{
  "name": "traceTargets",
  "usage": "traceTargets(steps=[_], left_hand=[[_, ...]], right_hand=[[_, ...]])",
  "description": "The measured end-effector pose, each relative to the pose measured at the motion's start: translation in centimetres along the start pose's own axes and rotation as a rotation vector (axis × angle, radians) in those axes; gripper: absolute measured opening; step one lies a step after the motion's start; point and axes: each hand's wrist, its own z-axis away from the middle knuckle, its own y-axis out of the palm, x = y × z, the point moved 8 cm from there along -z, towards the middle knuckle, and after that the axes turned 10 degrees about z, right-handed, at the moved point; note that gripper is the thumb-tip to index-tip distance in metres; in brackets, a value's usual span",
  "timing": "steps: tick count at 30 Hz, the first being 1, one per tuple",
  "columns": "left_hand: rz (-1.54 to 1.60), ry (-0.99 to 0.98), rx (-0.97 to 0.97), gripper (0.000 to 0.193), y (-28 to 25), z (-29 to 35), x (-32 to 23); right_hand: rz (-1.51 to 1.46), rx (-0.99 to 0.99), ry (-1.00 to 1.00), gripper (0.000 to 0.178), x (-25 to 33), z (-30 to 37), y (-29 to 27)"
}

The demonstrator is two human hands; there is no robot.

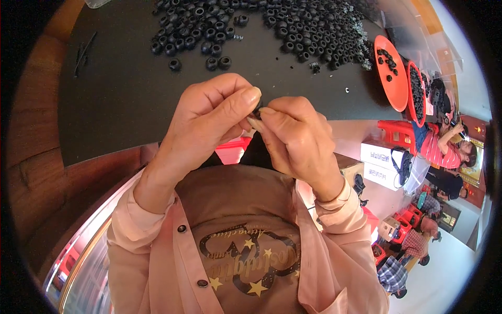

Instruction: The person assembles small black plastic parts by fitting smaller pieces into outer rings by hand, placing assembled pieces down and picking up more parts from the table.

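Note:
My left hand (209, 112) and my right hand (300, 133) meet above the near edge of the dark table, fingertips almost touching. Between them is a small black part (257, 109), mostly covered by the fingers, so its exact shape is hidden. The left thumb and curled fingers pinch it from one side. From the other side, the right thumb and forefinger close on it. Beyond the hands lies a big pile of round black hollow pieces (209, 34), like cord-lock bodies. Several small metal springs (362, 32) lie at the pile's right side.
Three loose round pieces lie nearer than the pile, one of them a black piece (174, 64). At the table's right edge are an orange-red tray (395, 91) with a few black parts and a red basket (411, 67) full of them. Other people (444, 149) are farther right.

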Motion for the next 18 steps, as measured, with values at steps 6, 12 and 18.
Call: traceTargets(steps=[6, 12, 18], left_hand=[[-0.012, 0.002, -0.001, 0.025, 0.0, -0.1, 0.2], [0.014, -0.022, 0.048, 0.024, 0.0, 0.0, 0.2], [0.024, 0.022, 0.067, 0.025, 0.0, -0.1, 0.1]], right_hand=[[-0.063, -0.004, 0.030, 0.022, -0.3, -0.1, -0.2], [-0.337, 0.040, 0.321, 0.029, -2.3, -0.7, -0.3], [-0.497, 0.116, 0.371, 0.035, -3.2, -0.9, 0.5]])
